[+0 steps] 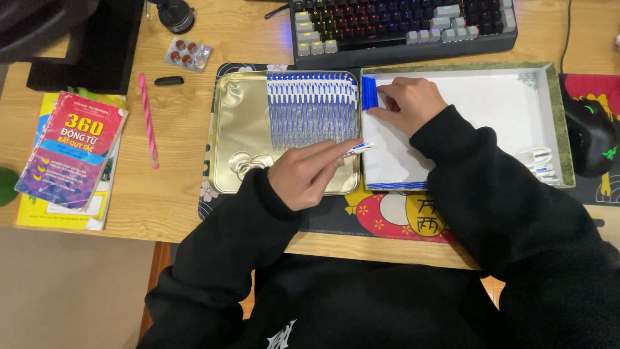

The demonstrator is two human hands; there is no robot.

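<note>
My left hand pinches a small blue-and-white packet over the right edge of a gold metal tray. A long row of the same slim packets lies in that tray. My right hand rests inside a shallow white box, its fingers pressing on a short stack of blue packets at the box's top left corner. A few more packets lie at the box's lower right. Black sleeves cover both arms.
A backlit keyboard stands behind the tray and box. A black mouse sits to the right. On the left lie a pink pen, a blister pack, a small black object and several books.
</note>
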